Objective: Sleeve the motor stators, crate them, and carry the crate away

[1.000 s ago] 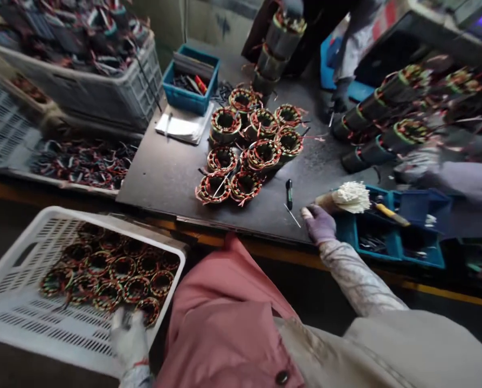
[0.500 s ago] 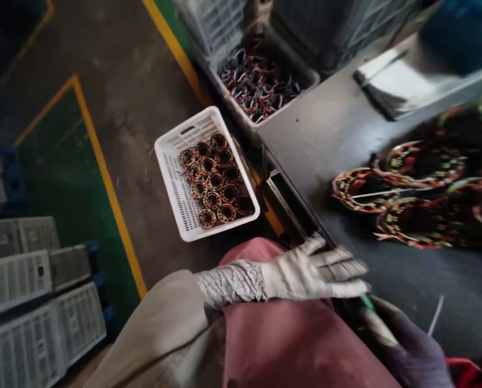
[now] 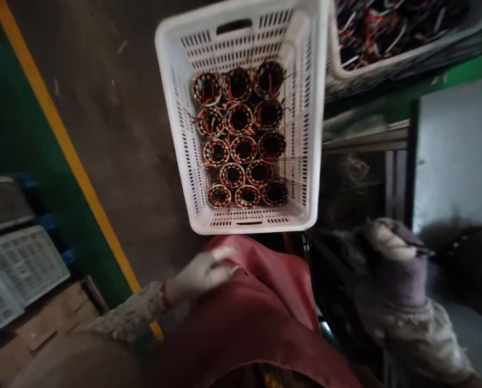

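Note:
My left hand, in a pale glove, hovers over the red apron, its fingers loosely apart and blurred, with nothing in them. Past it is a white plastic crate with several ring-shaped wire-wound coils standing in rows, red and yellow wires at their rims. My right hand, in a pale and purple glove, is closed at the right beside the workbench. A thin dark tool pokes out of its fist; most of it is hidden, so its kind does not show.
Another crate full of wired parts stands at the upper right. The grey metal bench top lies along the right. Light plastic crates and cardboard are at the lower left, beside a yellow floor line.
My view has turned and come nearer the white crate of coils. My left hand has drawn back leftward from the bench edge, away from my right hand, which stays closed.

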`<state>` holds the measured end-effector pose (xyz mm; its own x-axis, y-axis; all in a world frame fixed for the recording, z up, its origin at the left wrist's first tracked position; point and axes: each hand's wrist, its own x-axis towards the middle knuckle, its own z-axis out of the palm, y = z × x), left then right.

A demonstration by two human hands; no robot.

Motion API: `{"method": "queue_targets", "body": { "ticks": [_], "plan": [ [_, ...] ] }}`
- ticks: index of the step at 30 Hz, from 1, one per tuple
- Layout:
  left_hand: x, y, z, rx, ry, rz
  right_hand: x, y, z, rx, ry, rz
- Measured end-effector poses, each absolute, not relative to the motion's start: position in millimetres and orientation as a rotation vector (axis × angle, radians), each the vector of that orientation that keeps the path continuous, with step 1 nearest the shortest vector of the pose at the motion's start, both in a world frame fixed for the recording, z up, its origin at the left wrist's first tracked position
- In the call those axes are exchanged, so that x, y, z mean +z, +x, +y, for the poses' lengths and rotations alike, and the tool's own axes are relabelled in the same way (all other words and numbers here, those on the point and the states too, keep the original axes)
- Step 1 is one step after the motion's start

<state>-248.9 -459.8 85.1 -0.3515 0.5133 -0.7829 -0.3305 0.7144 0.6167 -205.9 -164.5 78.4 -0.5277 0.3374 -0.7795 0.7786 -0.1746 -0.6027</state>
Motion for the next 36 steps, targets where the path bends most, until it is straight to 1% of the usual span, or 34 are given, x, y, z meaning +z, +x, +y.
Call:
{"method": "queue_targets", "body": {
  "ticks": [1,2,4,6,9,12,15,19,23,26,29,32,34,36],
  "plan": [
    [70.2,-262.9,-481.3,0.868,0.014,1.951,59.3,-220.1,-166.2,-1.666,1.422,1.849],
    [51.8,-278.8,-499.1,0.853,-0.093,2.180,35.4,-233.0,-169.9,-1.581,1.455,1.872],
    [7.7,-312.1,-520.1,0.847,-0.205,2.579,-22.2,-252.0,-181.4,-1.405,1.417,1.837],
    [-37.7,-338.8,-521.7,0.881,-0.233,2.830,-81.5,-259.8,-191.2,-1.140,1.363,1.902],
    [-87.6,-353.9,-504.0,0.843,-0.092,2.890,-148.1,-256.1,-192.1,-0.725,1.157,2.117],
    [-105.1,-348.6,-490.1,0.813,0.112,2.772,-179.1,-249.0,-184.2,-0.524,0.940,2.163],
    [-101.9,-343.6,-490.9,0.871,0.166,2.749,-189.5,-244.9,-180.4,-0.427,0.847,2.128],
    [-96.9,-344.3,-498.4,0.833,0.209,2.763,-194.7,-240.2,-183.6,-0.368,0.794,2.125],
    [-98.7,-343.3,-499.8,0.902,0.115,2.712,-197.6,-238.5,-186.6,-0.310,0.723,2.079],
    [-97.4,-342.1,-499.3,0.937,0.060,2.711,-192.6,-240.6,-184.9,-0.325,0.682,2.059],
    [-93.9,-343.2,-499.5,0.951,0.051,2.752,-177.3,-242.4,-186.2,-0.428,0.737,2.117],
    [-90.6,-345.6,-499.3,1.002,0.019,2.716,-160.6,-240.1,-203.2,-0.711,0.779,2.213],
    [-89.0,-346.8,-498.7,1.049,-0.019,2.666,-157.4,-236.4,-224.0,-0.883,0.758,2.191],
    [-87.5,-347.3,-497.9,1.087,-0.044,2.636,-163.2,-232.2,-246.1,-0.912,0.739,2.119]
  ]
}}
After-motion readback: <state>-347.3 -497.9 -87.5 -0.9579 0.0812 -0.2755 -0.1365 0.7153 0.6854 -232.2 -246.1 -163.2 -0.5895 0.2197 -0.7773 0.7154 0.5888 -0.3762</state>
